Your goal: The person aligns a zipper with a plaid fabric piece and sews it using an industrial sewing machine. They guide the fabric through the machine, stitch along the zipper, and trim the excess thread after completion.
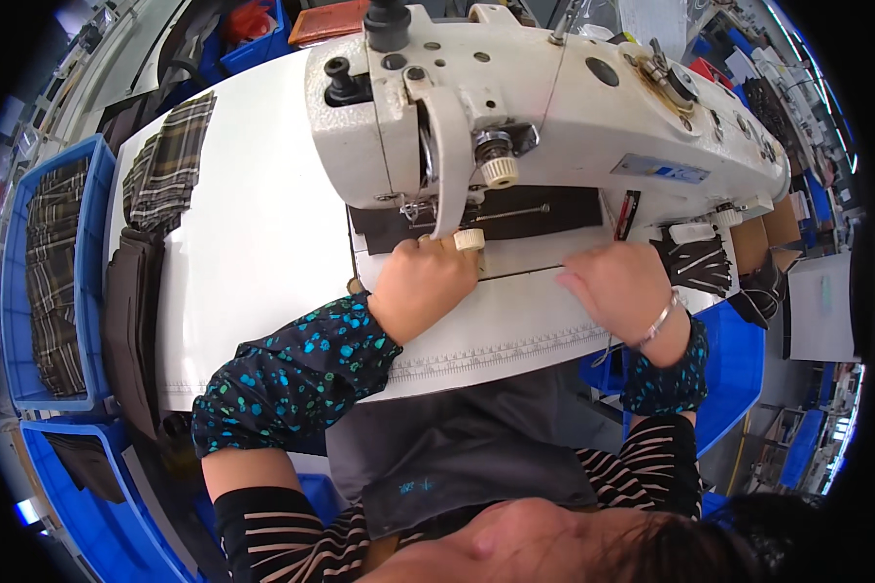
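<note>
A strip of dark cloth (pixel 544 213) lies under the head of a white sewing machine (pixel 554 107). My left hand (pixel 425 284) is closed at the cloth's near edge, just in front of the needle area. Its fingertips are partly hidden by the machine's lever and round white knob (pixel 470 239). Slightly blurred, my right hand (pixel 620 287) hovers over or rests on the white table to the right, fingers curled and thumb pointing left. Whatever it may pinch does not show. Beyond it lies a small red-and-black tool (pixel 627 215).
A ruler strip (pixel 496 354) runs along the white table's (pixel 253 223) front edge. Plaid cloth pieces (pixel 172 160) and folded dark cloth (pixel 134 311) lie at the left. Blue bins (pixel 95 272) stand beyond them. Dark-and-white strips (pixel 695 262) are bundled at the right.
</note>
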A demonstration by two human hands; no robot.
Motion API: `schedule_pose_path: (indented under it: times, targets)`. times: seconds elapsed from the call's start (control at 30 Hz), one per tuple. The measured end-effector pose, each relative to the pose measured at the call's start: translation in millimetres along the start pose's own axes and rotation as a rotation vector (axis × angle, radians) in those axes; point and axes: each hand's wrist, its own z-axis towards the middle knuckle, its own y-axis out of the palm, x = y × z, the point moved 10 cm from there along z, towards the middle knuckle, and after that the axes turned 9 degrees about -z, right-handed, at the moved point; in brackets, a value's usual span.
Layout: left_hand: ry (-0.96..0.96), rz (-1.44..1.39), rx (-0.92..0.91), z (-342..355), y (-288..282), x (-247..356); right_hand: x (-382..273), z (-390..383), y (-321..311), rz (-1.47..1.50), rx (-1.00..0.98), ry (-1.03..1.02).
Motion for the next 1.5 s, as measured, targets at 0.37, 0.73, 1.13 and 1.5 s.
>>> schedule_pose_path:
  times: [0.37,0.73,1.13,1.5]
  targets:
    - [-0.161,-0.379,-0.013,-40.9,-14.2,-64.1,-57.7,70.4,-23.0,0.162,0.613,-0.284]
    - [-0.32,-0.681,-0.043,-47.3,0.6,-95.0,-60.5,55.3,-16.3,0.178,0.77,-0.364]
    - [-0.209,-0.318,0.026,-55.0,-14.9,-63.5,-64.7,52.8,-2.0,0.1,0.735,-0.361]
    - [-0.267,-0.409,0.012,-59.8,-0.7,-66.2,8.3,-56.3,-69.4,-0.235,1.061,-0.247]
